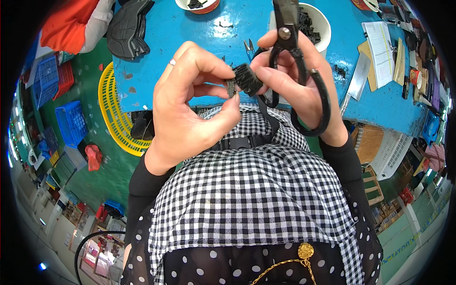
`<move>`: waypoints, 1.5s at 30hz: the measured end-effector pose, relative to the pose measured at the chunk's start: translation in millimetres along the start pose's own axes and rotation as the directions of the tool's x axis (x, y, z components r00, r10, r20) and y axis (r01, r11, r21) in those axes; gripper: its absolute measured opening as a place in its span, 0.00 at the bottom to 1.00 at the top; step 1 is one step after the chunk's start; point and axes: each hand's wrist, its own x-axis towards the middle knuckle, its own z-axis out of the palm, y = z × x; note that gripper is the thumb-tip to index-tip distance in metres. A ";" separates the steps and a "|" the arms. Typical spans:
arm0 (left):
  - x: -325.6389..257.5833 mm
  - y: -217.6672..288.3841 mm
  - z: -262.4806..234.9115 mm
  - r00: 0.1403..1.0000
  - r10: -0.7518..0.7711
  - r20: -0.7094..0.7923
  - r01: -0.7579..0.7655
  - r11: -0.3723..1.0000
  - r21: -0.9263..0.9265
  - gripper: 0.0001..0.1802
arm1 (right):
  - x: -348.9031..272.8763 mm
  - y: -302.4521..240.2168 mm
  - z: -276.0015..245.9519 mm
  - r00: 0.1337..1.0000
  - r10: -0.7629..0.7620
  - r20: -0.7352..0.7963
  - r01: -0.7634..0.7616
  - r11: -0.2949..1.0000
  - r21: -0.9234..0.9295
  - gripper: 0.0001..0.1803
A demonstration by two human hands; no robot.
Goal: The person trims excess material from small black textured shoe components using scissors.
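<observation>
Both hands are raised close together at the near edge of the blue counter [180,33], in front of a black-and-white checked apron [251,185]. The left hand [190,104] comes up from a black sleeve [147,178] on the left, its back arched and knuckles high. Its fingers [216,65] bend across to the right while the thumb slants up from below, leaving only a narrow space between the tips, which hold a small grey strip [231,89].

The right hand [304,80] leans in from the other side, wrist low and fingers curled. Its thumb and forefinger nip a black ridged piece [248,79] that sits between the two hands, right against the grey strip; whether the two are joined is unclear. The same hand carries large black scissors [287,40] along the palm, pivot above the thumb, blades pointing away from the body and handle loops hanging down toward the wrist. How far the blades are parted cannot be told.

Just beyond the black piece, small snips [249,46] lie on the counter. A white bowl [324,40] of black pieces stands behind the right hand.
</observation>
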 end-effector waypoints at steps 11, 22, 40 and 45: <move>6.0 4.0 -3.1 0.984 -0.049 0.171 0.032 0.994 0.100 0.16 | -2.6 -1.6 1.8 0.995 -0.093 0.040 0.094 0.995 -0.040 0.23; 8.2 -4.0 -22.3 0.874 -0.211 0.439 0.446 0.708 -0.548 0.11 | -1.6 -22.0 -21.7 0.992 0.016 0.123 -0.025 0.997 0.072 0.24; 10.1 9.0 -3.3 0.940 0.242 0.239 -0.272 0.957 0.102 0.27 | -6.9 -24.6 -11.1 0.989 0.111 0.101 -0.126 0.980 0.153 0.26; 2.8 7.1 -4.3 0.936 0.308 0.169 -0.330 0.937 0.119 0.26 | -11.2 -26.5 -9.4 0.987 0.123 0.103 -0.141 0.970 0.196 0.25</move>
